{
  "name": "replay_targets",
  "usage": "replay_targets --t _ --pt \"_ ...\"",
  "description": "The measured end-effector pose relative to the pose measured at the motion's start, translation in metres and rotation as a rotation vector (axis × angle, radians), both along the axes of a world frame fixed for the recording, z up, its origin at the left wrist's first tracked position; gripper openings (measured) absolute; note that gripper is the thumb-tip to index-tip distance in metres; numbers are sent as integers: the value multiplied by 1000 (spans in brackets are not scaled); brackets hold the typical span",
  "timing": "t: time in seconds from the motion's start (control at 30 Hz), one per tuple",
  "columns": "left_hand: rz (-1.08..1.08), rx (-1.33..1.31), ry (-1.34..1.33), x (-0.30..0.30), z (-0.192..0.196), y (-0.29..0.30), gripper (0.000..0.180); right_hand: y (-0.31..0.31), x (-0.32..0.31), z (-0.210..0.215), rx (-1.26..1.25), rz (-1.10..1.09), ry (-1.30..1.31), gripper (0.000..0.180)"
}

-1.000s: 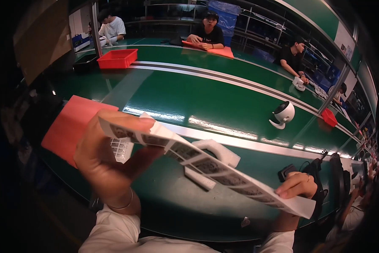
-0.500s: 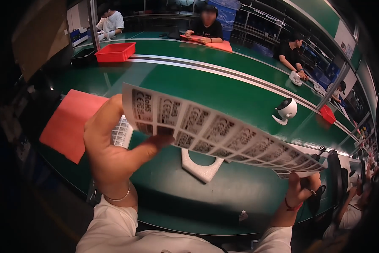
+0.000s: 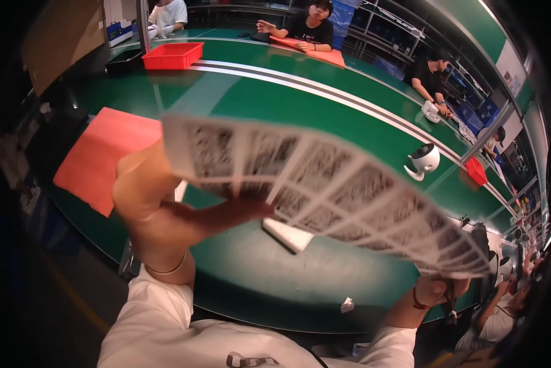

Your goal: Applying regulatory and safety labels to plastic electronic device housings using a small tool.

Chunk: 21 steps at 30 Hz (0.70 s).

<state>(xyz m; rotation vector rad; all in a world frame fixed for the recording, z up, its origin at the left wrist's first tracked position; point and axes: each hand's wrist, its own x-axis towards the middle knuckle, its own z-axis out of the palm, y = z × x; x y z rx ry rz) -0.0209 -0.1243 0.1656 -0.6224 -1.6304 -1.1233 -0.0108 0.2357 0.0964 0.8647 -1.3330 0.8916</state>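
Sticker sheet: it hangs in the air between my hands, above the green table (image 3: 324,276), bowed, with its printed rows turned toward me (image 3: 324,184).
Left hand: mine is pinched around the sheet's left end (image 3: 153,199), thumb across the printed side, the other fingers curled and partly out of sight.
Right hand: closed on the lower right corner (image 3: 433,290); the sheet hides most of the fingers, so I cannot tell exactly how they sit.
Just changed: a second ago I saw the sheet as a narrow, slanting strip; now it opens out broad before me.
What that means: I judge the rows easier to look over at this angle, though they are blurred, and both ends stay under control.
White foam piece: more covered than half a second ago; only a corner shows below the sheet (image 3: 289,237).
Orange mat: flat on the table, beyond my left hand (image 3: 107,156).
Paper scrap: near the table's close edge (image 3: 347,305).
White round device: stands beyond the sheet, to the right (image 3: 425,159).
Red tray: far left, across the table (image 3: 173,57).
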Motion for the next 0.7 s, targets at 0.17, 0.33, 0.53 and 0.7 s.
replay_targets --t 0.17,0.33,0.53,0.7 --pt "-123 -126 -44 10 5 -20 37 -7 12 12 108 257 -335 57" --pt "-152 -218 -53 9 4 -30 41 -7 16 4 88 65 -240 29" --pt "-654 -324 -127 0 16 -22 47 -10 21 1 -91 -11 -268 40" --pt "-848 -649 -60 -19 14 -34 60 -29 13 7 -98 11 -211 23"
